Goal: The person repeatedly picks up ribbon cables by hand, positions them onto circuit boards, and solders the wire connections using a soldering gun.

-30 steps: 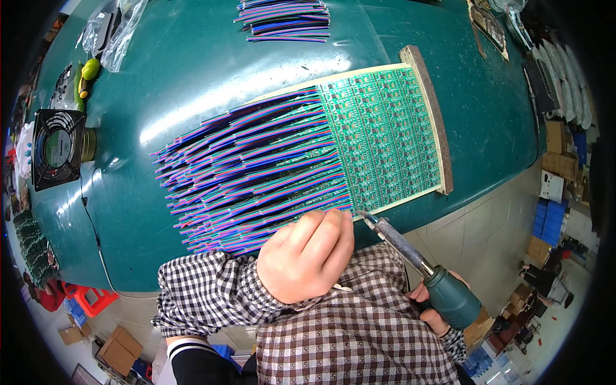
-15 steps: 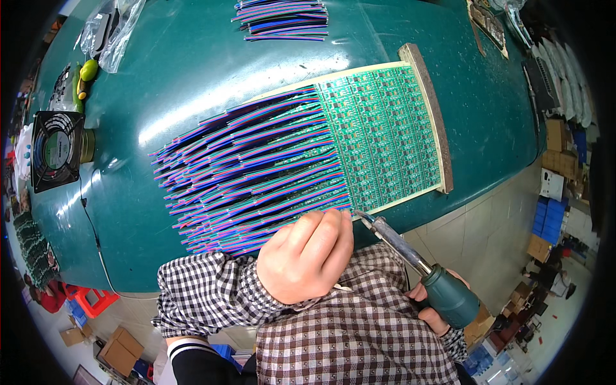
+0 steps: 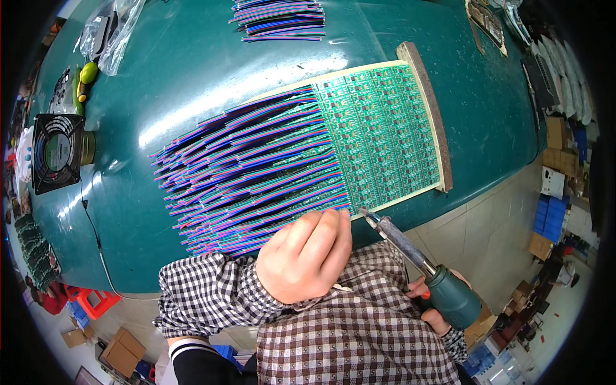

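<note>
A panel of green circuit boards (image 3: pixel 388 128) lies on the table, with rows of multicoloured ribbon wires (image 3: pixel 256 160) running left from its middle. My left hand (image 3: pixel 308 253) is closed at the panel's near edge, fingertips pinched at the end of the nearest ribbon wire; the fingers hide most of that wire. In my right hand (image 3: pixel 436 317) is a soldering iron (image 3: pixel 410 253) with a dark green handle, wrapped by the fingers. Its tip is over the panel's near edge, just right of my left fingertips. Whether the tip touches a board cannot be made out.
A wooden bar (image 3: pixel 427 115) borders the panel on the right. More ribbon wires (image 3: pixel 279 19) lie in a bundle at the far side. A black fan (image 3: pixel 58 153) stands left, its cable (image 3: pixel 96 237) trailing to the near edge. Plastic bags (image 3: pixel 112 35) sit far left.
The soldering iron's tip has shifted slightly right, away from my left fingertips, and my right hand has moved a little with it. My left hand stays nearly in place.
</note>
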Motion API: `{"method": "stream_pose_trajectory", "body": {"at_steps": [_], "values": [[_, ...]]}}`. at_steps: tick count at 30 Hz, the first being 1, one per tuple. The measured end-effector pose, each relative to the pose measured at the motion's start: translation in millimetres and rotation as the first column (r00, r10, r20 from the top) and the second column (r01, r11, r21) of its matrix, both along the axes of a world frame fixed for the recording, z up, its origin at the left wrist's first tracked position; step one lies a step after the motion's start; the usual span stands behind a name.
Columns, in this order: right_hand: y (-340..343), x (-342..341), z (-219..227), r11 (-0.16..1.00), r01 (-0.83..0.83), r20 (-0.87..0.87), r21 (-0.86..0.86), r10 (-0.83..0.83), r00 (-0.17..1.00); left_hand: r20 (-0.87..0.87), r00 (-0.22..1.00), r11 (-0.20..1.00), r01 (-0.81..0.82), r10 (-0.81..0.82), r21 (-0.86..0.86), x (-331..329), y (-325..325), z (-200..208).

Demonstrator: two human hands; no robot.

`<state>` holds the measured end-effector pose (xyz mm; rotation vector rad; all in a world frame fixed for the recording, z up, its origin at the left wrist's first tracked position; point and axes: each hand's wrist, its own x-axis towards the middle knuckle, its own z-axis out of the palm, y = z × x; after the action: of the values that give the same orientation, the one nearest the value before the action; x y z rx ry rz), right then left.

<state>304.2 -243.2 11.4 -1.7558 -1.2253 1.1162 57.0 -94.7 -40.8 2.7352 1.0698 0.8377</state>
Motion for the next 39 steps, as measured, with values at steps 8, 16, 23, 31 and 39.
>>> {"method": "stream_pose_trajectory", "body": {"at_steps": [8,16,23,31,39], "values": [[-3.7,4.9,4.2,0.996,-0.018,-0.033,-0.085,0.015,0.999,0.016,1.0,1.0,-0.004,0.004,0.018,0.6,-0.6,-0.2],[-2.9,4.2,2.4,0.998,-0.017,-0.027,-0.064,0.015,1.0,-0.002,1.0,0.999,0.006,-0.006,0.035,0.2,-0.2,0.1],[1.5,2.3,7.2,0.997,-0.009,-0.026,-0.072,0.007,1.0,-0.005,1.0,0.999,0.012,-0.012,0.042,1.5,1.4,0.3],[-6.5,3.7,0.2,0.998,-0.002,-0.03,-0.056,0.0,1.0,-0.016,1.0,0.999,0.006,-0.005,0.037,0.6,0.0,0.2],[-15.1,6.9,-5.9,0.999,0.001,-0.024,-0.047,-0.002,1.0,-0.009,1.0,0.999,-0.007,0.008,0.038,0.8,-1.1,-1.3]]}}
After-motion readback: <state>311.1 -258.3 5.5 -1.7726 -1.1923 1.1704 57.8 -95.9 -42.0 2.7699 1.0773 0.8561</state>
